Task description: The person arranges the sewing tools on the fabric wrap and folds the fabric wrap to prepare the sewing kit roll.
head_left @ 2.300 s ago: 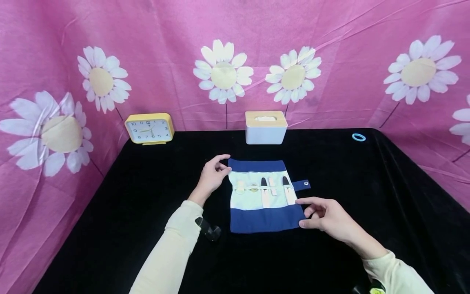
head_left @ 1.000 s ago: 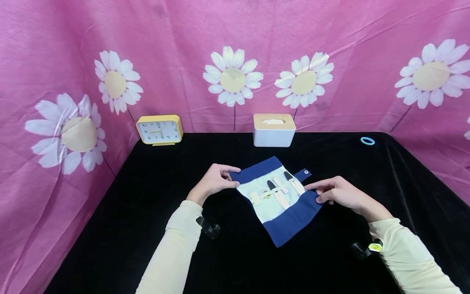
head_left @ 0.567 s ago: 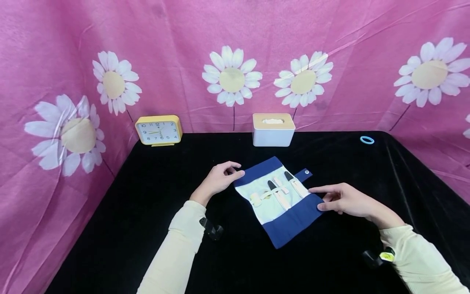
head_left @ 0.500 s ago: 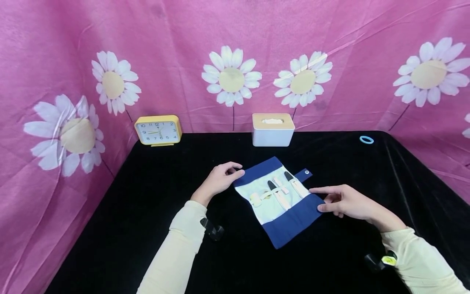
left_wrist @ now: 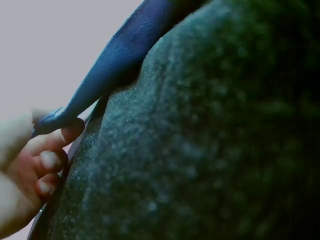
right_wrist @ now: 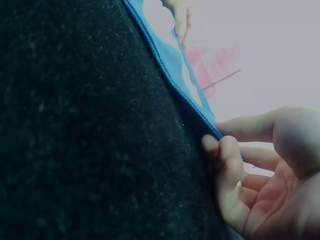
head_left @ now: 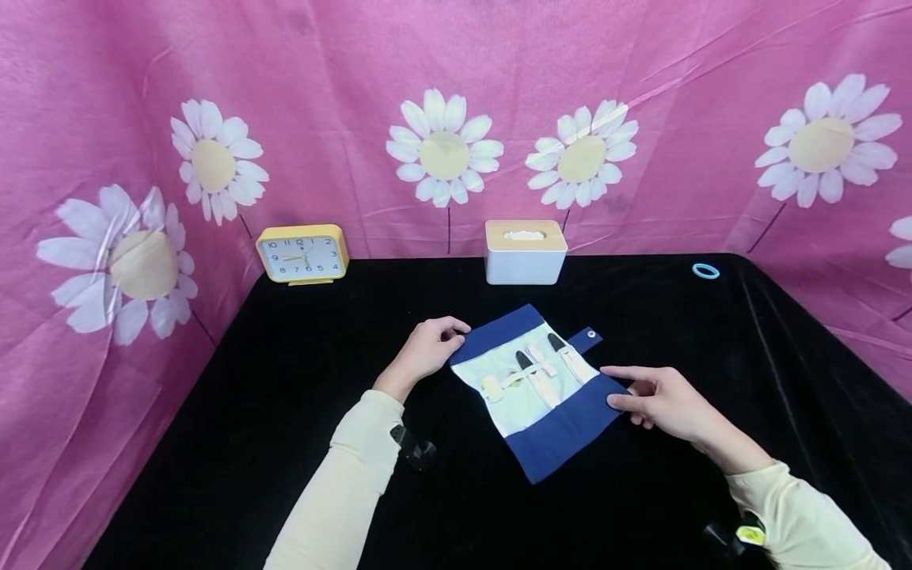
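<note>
An unfolded navy cloth tool roll lies slanted on the black table, its pale lining facing up. An elastic band across the lining holds several small tools, among them two white ones with black tips and a round pale piece. My left hand pinches the roll's upper left corner; in the left wrist view, thumb and forefinger close on the blue edge. At the right corner my right hand pinches the hem between thumb and fingers, as the right wrist view shows. A snap tab sticks out at the upper right.
A yellow alarm clock stands at the back left, and a white tissue box with a wooden lid at the back middle. Near the back right corner lies a light blue ring. A pink daisy-print curtain hangs behind the table.
The tool roll has turned counterclockwise from lying square, its lower left corner swinging toward the right. Both hands turned with it at its edges. Over the last half second little has moved.
</note>
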